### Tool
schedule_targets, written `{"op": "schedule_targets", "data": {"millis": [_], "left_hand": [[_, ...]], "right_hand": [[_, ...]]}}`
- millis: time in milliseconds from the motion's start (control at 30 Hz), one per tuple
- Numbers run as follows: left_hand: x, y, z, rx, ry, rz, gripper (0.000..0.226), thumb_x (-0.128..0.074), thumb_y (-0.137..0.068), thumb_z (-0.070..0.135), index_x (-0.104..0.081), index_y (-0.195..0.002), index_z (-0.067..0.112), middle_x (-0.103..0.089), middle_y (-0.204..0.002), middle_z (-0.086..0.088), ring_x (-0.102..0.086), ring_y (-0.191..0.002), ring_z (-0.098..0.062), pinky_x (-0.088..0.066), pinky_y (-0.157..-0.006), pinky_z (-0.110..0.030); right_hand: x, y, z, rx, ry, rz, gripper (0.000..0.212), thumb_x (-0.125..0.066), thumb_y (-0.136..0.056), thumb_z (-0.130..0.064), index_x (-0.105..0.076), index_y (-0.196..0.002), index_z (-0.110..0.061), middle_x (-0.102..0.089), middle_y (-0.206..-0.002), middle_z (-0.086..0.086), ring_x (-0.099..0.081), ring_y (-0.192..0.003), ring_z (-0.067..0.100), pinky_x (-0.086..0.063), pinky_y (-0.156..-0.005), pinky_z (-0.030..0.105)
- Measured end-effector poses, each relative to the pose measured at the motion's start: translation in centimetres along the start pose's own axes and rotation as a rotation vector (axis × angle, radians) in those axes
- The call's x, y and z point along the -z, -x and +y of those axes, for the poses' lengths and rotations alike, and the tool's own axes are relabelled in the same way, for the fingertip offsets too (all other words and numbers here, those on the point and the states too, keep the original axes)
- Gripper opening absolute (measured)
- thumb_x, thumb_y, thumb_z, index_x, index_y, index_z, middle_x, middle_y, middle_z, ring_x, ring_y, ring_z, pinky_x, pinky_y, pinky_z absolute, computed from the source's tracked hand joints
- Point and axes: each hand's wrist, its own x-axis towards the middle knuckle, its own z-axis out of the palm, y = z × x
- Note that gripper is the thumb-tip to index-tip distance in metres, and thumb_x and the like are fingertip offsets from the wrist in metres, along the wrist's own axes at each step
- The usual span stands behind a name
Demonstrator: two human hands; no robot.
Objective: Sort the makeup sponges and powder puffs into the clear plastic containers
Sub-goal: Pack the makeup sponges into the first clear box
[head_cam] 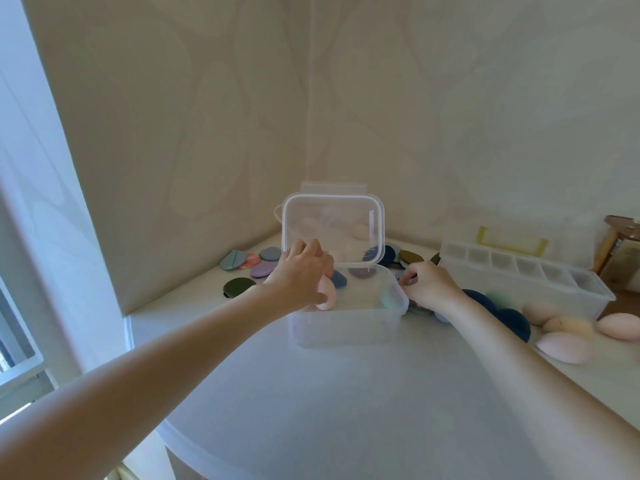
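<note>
A clear plastic box (pixel 346 327) sits mid-table with its hinged lid (pixel 333 230) standing open; its contents are blurred through the walls. To the right, a long divided container (pixel 526 278) shows 6 compartments. The left hand (pixel 301 275), arm stretched out, curls its fingers around a pink egg-shaped sponge (pixel 326 293) over the box's left edge. The right hand (pixel 429 284) pinches at dark powder puffs (pixel 410 259) just right of the box. 4 pale sponges (pixel 562 346) lie near right.

1. Two cream walls (pixel 450 116) with a faint curved pattern meet in a corner.
2. A white table (pixel 346 410) fills that corner.
3. A window frame (pixel 20 358) at left lets in daylight.
4. Wooden furniture (pixel 620 244) shows at far right.
</note>
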Motion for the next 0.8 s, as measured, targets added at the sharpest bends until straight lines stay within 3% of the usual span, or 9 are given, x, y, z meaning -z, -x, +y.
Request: {"op": "schedule_targets", "data": {"millis": [67,167,300,367,433,533,600,700,800], "left_hand": [[0.0,0.0,-0.1,0.033,0.055,-0.012,0.047,-0.071,-0.078,0.03,-0.052,-0.121,0.019,-0.037,-0.132,-0.005,-0.036,-0.124,-0.026,-0.035,-0.104,-0.038],[0.0,0.0,-0.1,0.039,0.134,-0.03,0.045,-0.073,-0.077,0.025,-0.055,-0.117,0.018,-0.038,-0.131,-0.005,-0.041,-0.122,-0.026,-0.039,-0.103,-0.035],[-0.2,0.0,0.1,0.033,0.178,-0.042,0.043,-0.074,-0.076,0.023,-0.056,-0.114,0.018,-0.038,-0.13,-0.004,-0.041,-0.121,-0.026,-0.043,-0.1,-0.034],[-0.3,0.0,0.5,0.032,0.191,-0.033,0.042,-0.073,-0.076,0.022,-0.056,-0.114,0.018,-0.038,-0.129,-0.004,-0.041,-0.12,-0.026,-0.042,-0.098,-0.032],[-0.4,-0.1,1.1,0.028,0.209,-0.022,0.041,-0.072,-0.077,0.021,-0.056,-0.115,0.017,-0.039,-0.128,-0.005,-0.04,-0.12,-0.026,-0.041,-0.096,-0.031],[-0.4,-0.3,2.0,0.013,0.216,-0.018,0.042,-0.071,-0.078,0.021,-0.056,-0.117,0.017,-0.039,-0.128,-0.006,-0.039,-0.119,-0.026,-0.039,-0.096,-0.03],[-0.4,-0.5,2.4,0.006,0.207,-0.025,0.043,-0.071,-0.078,0.022,-0.056,-0.118,0.018,-0.038,-0.128,-0.006,-0.038,-0.119,-0.027,-0.037,-0.097,-0.029],[-0.4,-0.6,2.7,0.001,0.2,-0.044,0.045,-0.071,-0.078,0.023,-0.054,-0.119,0.018,-0.037,-0.13,-0.005,-0.039,-0.121,-0.028,-0.036,-0.1,-0.03],[-0.4,-0.8,3.0,-0.013,0.198,-0.043,0.046,-0.071,-0.078,0.025,-0.054,-0.119,0.018,-0.037,-0.131,-0.006,-0.04,-0.121,-0.028,-0.036,-0.1,-0.03]], "right_hand": [[0.1,-0.1,0.1,-0.015,-0.013,0.017,0.019,-0.064,-0.085,-0.018,-0.06,-0.101,-0.009,-0.06,-0.106,0.009,-0.052,-0.093,0.021,-0.046,-0.083,0.033],[1.2,-0.2,-0.2,-0.062,-0.138,0.2,0.019,-0.06,-0.085,-0.014,-0.054,-0.102,-0.01,-0.053,-0.101,0.006,-0.05,-0.091,0.022,-0.043,-0.077,0.033],[2.8,0.5,-2.1,0.148,-0.217,0.38,0.008,-0.059,-0.083,-0.011,-0.054,-0.089,-0.012,-0.051,-0.096,0.006,-0.048,-0.082,0.02,-0.037,-0.059,0.025],[3.0,1.1,-3.3,0.244,-0.233,0.336,0.002,-0.059,-0.083,-0.011,-0.059,-0.084,-0.013,-0.053,-0.094,0.005,-0.047,-0.079,0.018,-0.036,-0.058,0.021],[2.7,1.8,-4.2,0.265,-0.216,0.089,0.009,-0.058,-0.086,-0.013,-0.066,-0.089,-0.012,-0.056,-0.088,0.001,-0.05,-0.077,0.016,-0.042,-0.061,0.023],[1.3,2.3,-4.6,0.233,0.034,-0.242,0.017,-0.055,-0.089,-0.015,-0.07,-0.094,-0.011,-0.064,-0.09,0.0,-0.053,-0.073,0.01,-0.048,-0.059,0.02],[0.2,2.3,-4.4,0.207,0.18,-0.252,0.022,-0.054,-0.088,-0.011,-0.07,-0.101,-0.006,-0.068,-0.101,0.011,-0.056,-0.073,0.015,-0.048,-0.062,0.024],[-0.4,2.4,-4.2,0.194,0.271,-0.078,0.024,-0.063,-0.086,-0.015,-0.061,-0.106,-0.002,-0.062,-0.108,0.012,-0.057,-0.092,0.024,-0.048,-0.073,0.03],[-0.7,2.4,-4.1,0.231,0.273,0.051,0.026,-0.066,-0.086,-0.023,-0.046,-0.091,-0.007,-0.051,-0.089,0.005,-0.046,-0.082,0.02,-0.03,-0.052,0.018]]}}
